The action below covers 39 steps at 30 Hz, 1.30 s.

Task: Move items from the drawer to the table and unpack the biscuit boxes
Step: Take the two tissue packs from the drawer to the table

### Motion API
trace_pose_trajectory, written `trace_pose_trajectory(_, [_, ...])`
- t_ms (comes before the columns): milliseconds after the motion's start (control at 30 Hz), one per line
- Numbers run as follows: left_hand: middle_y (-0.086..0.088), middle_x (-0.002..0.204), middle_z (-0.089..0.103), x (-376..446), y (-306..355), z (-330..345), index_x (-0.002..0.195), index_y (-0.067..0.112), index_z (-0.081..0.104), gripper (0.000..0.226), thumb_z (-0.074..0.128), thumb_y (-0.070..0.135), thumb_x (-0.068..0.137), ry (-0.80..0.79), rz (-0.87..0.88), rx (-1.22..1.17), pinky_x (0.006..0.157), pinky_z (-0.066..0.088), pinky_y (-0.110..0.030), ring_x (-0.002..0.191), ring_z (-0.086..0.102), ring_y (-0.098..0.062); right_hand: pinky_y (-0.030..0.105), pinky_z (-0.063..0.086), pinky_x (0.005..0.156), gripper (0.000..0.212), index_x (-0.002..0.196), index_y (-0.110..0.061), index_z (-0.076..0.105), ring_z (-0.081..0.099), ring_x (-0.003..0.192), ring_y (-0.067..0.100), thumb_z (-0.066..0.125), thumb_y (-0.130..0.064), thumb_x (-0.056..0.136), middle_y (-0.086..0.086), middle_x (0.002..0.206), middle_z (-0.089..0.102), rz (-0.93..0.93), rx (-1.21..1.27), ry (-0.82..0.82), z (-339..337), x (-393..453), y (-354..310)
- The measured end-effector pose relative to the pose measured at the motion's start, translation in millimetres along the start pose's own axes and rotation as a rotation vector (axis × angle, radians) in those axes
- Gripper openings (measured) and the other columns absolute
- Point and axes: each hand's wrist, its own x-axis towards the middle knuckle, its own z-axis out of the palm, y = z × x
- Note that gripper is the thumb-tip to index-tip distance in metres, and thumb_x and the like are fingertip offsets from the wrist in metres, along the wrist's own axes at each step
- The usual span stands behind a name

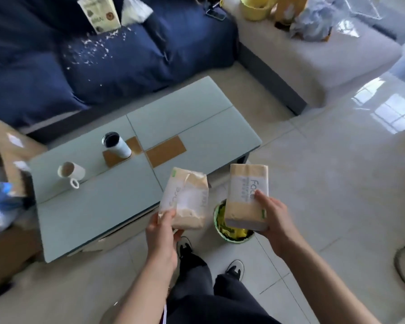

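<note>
Transfer step: left hand [162, 232] and right hand [272, 215] each grip a beige soft-wrapped tissue pack [185, 201] [247, 197]; next, set both on pale-green glass worktop [185, 118].

Worktop [103, 213]: pale mint green, brown rectangular patches at centre. Two packs [185, 199], [247, 195]: tan with white band, grey lettering. Flask [118, 145]: white, black lid. Mug [70, 171]: white. Sofa [103, 66]: navy blue, speckled with white crumbs. Bin [232, 232]: green rim, yellow inside. Floor [337, 183]: glossy cream tiles.
</note>
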Motion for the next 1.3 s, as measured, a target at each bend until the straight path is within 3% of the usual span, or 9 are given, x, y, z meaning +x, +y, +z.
trace_pose_trajectory(100, [-0.016, 0.104, 0.065, 17, 11, -18, 0.102, 0.012, 0.061, 0.014, 0.058, 0.005, 0.090, 0.040, -0.010, -0.083, 0.068, 0.053, -0.035, 0.092, 0.063, -0.027, 0.047, 0.055, 0.076, 0.025, 0.101, -0.010, 0.063, 0.066, 0.085, 0.031, 0.058, -0.034, 0.094, 0.013, 0.096, 0.067, 0.002, -0.063, -0.029, 35, 7, 0])
trace_pose_trajectory(200, [-0.014, 0.102, 0.066, 40, 25, -37, 0.102, 0.012, 0.061, 0.014, 0.057, 0.006, 0.090, 0.082, -0.043, -0.132, 0.066, 0.053, -0.034, 0.092, 0.063, -0.027, 0.049, 0.056, 0.079, 0.031, 0.105, -0.008, 0.063, 0.066, 0.084, 0.031, 0.061, -0.037, 0.092, 0.013, 0.095, 0.068, 0.014, -0.123, -0.057, 77, 14, 5])
trace_pose_trajectory(433, [-0.014, 0.104, 0.064, 113, 72, -87, 0.109, 0.005, 0.059, 0.019, 0.059, 0.008, 0.090, 0.160, -0.032, -0.143, 0.061, 0.056, -0.030, 0.091, 0.062, -0.025, 0.032, 0.051, 0.062, 0.022, 0.100, -0.011, 0.061, 0.066, 0.080, 0.027, 0.058, -0.032, 0.095, 0.008, 0.089, 0.069, 0.025, -0.176, -0.129, 182, 23, 20])
trace_pose_trajectory(667, [-0.010, 0.094, 0.063, 170, 109, -132, 0.108, 0.003, 0.057, 0.018, 0.058, 0.007, 0.090, 0.195, -0.030, -0.150, 0.068, 0.054, -0.033, 0.083, 0.061, -0.021, 0.048, 0.055, 0.084, 0.031, 0.115, -0.007, 0.058, 0.066, 0.096, 0.034, 0.055, -0.031, 0.096, 0.015, 0.106, 0.069, 0.071, -0.264, -0.140, 263, 39, 29])
trace_pose_trajectory(800, [-0.012, 0.099, 0.062, 199, 120, -148, 0.107, 0.004, 0.058, 0.018, 0.059, 0.008, 0.090, 0.241, -0.062, -0.190, 0.064, 0.053, -0.032, 0.090, 0.061, -0.026, 0.032, 0.049, 0.062, 0.024, 0.112, -0.008, 0.056, 0.064, 0.091, 0.030, 0.051, -0.028, 0.099, 0.013, 0.104, 0.066, 0.075, -0.274, -0.159, 295, 53, 26])
trace_pose_trajectory(967, [-0.014, 0.104, 0.062, 235, 132, -161, 0.105, 0.005, 0.058, 0.017, 0.060, 0.009, 0.089, 0.309, -0.090, -0.237, 0.063, 0.052, -0.031, 0.093, 0.062, -0.027, 0.045, 0.057, 0.079, 0.033, 0.117, -0.004, 0.055, 0.066, 0.099, 0.037, 0.054, -0.030, 0.097, 0.019, 0.109, 0.067, 0.113, -0.326, -0.161, 329, 78, 23])
trace_pose_trajectory(1033, [-0.013, 0.103, 0.062, 249, 135, -162, 0.097, 0.008, 0.059, 0.009, 0.061, 0.010, 0.088, 0.335, -0.106, -0.242, 0.063, 0.052, -0.031, 0.094, 0.061, -0.027, 0.039, 0.059, 0.070, 0.037, 0.119, -0.004, 0.057, 0.068, 0.092, 0.033, 0.055, -0.033, 0.096, 0.017, 0.107, 0.069, 0.119, -0.381, -0.175, 339, 91, 21])
trace_pose_trajectory(1133, [-0.012, 0.097, 0.062, 265, 146, -161, 0.089, 0.012, 0.059, 0.004, 0.060, 0.009, 0.089, 0.354, -0.109, -0.291, 0.064, 0.051, -0.032, 0.093, 0.061, -0.027, 0.019, 0.045, 0.042, 0.037, 0.117, -0.002, 0.058, 0.065, 0.075, 0.024, 0.054, -0.032, 0.096, 0.016, 0.101, 0.069, 0.125, -0.439, -0.217, 354, 107, 14])
trace_pose_trajectory(1300, [-0.009, 0.096, 0.061, 295, 152, -168, 0.104, 0.008, 0.057, 0.014, 0.060, 0.011, 0.091, 0.417, -0.122, -0.333, 0.066, 0.052, -0.032, 0.096, 0.061, -0.028, 0.031, 0.052, 0.061, 0.014, 0.101, -0.008, 0.055, 0.066, 0.084, 0.026, 0.054, -0.021, 0.096, 0.016, 0.104, 0.067, 0.116, -0.506, -0.246, 388, 135, 6])
